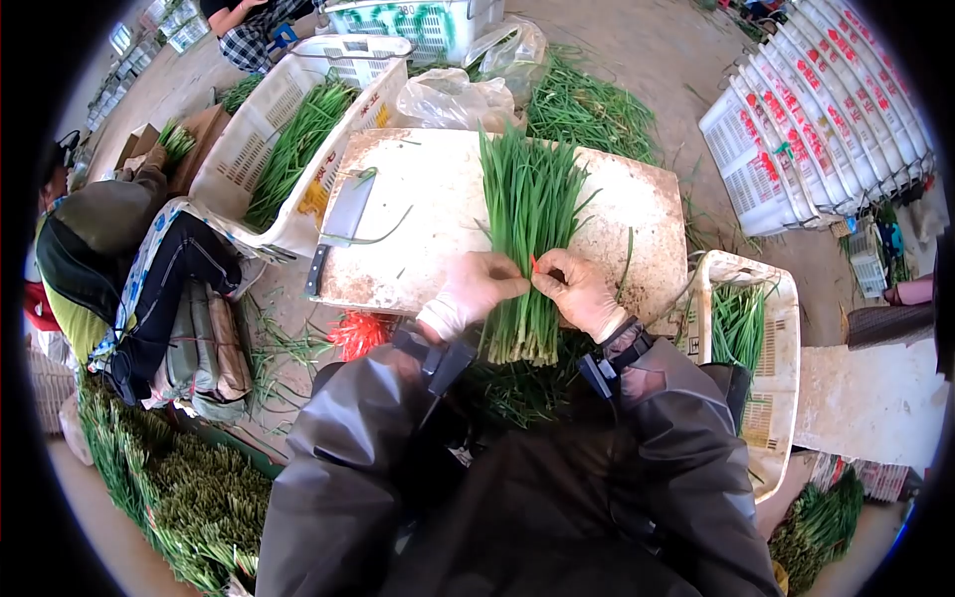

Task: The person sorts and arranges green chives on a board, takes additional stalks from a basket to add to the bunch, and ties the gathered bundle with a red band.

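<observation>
A thick bunch of garlic chives (pixel 530 194) lies across a soil-stained white board (pixel 428 189), its pale cut ends toward me and overhanging the near edge. A small red tie (pixel 534 264) shows on the bunch, between my fingertips. My left hand (pixel 473 291), in a thin whitish glove, is closed at the left of the bunch with fingers pinched by the tie. From the right, my right hand (pixel 582 291), also gloved, pinches the tie between thumb and forefinger. Most of the band is hidden by chives and fingers.
A cleaver (pixel 348 214) lies on the board's left. Red ties (pixel 360 335) are heaped below it. White crates of chives stand left (pixel 209 179) and right (pixel 786 348). Loose chives (pixel 592 104) lie behind. Stacked crates (pixel 816 119) stand right; a co-worker (pixel 90 239) bends at left.
</observation>
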Demonstrator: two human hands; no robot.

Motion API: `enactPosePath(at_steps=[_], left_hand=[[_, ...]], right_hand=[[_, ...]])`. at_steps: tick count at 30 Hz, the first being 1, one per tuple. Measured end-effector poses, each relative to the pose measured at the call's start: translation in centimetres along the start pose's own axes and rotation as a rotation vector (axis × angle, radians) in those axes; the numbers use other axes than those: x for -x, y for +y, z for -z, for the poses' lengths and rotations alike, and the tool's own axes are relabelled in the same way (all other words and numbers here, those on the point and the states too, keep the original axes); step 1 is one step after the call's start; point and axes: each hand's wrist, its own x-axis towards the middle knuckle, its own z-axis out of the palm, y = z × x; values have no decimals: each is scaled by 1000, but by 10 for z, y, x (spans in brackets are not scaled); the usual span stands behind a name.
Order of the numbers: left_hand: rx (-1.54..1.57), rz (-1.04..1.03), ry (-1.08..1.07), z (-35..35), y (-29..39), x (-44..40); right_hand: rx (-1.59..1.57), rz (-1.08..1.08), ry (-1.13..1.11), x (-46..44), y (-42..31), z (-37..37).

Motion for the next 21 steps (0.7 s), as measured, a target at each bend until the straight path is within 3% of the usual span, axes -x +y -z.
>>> enactPosePath(at_steps=[5, 12, 15, 21], left_hand=[[6, -14, -56, -12, -15, 1], [-475, -3, 51, -27, -5, 7], [-514, 7, 73, -27, -7, 8], [19, -9, -37, -11, -28, 7]], right_hand=[[-25, 15, -96, 0, 7, -2], [89, 10, -112, -6, -15, -5], [101, 29, -115, -7, -16, -9], [83, -9, -139, -9, 0, -21]])
